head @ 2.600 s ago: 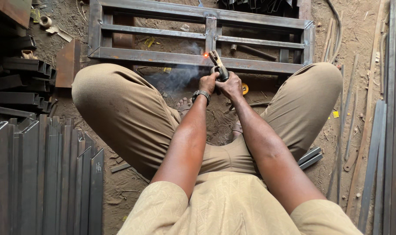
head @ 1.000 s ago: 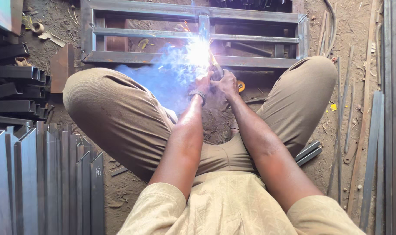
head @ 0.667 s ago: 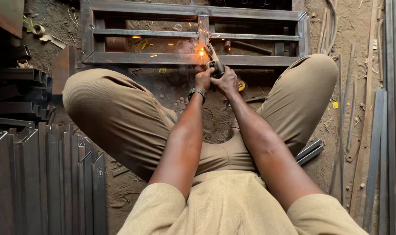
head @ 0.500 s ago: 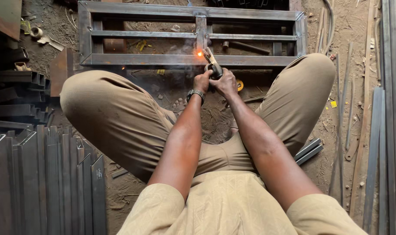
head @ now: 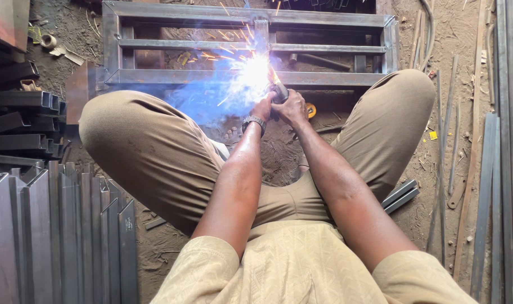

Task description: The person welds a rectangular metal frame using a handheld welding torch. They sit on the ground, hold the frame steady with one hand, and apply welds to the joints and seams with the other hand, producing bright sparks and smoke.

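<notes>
A: Hands?
B: Both are wrapping around the welding electrode holder [head: 280,92], out in front between the knees. Left hand [head: 263,107] is closing on it from the left side, a wristwatch [head: 255,121] sitting on that wrist. Right hand [head: 292,108] is gripping it from the right.

A: Where's the holder pointing?
B: It's tipping up and away toward the steel frame [head: 245,45] lying on the dirt floor [head: 279,163]. The arc [head: 251,73] is flaring white-blue right at the frame's near rail, by its middle upright, sparks flying upward and bluish smoke drifting left.

A: Surroundings?
B: Person is sitting cross-legged in tan trousers. Steel angle sections [head: 59,236] are standing stacked at lower left, square tubes [head: 25,107] are lying above them, long flat bars [head: 493,169] are running along the right edge. A small yellow object [head: 310,110] is sitting just beside the right hand; can't tell what.
</notes>
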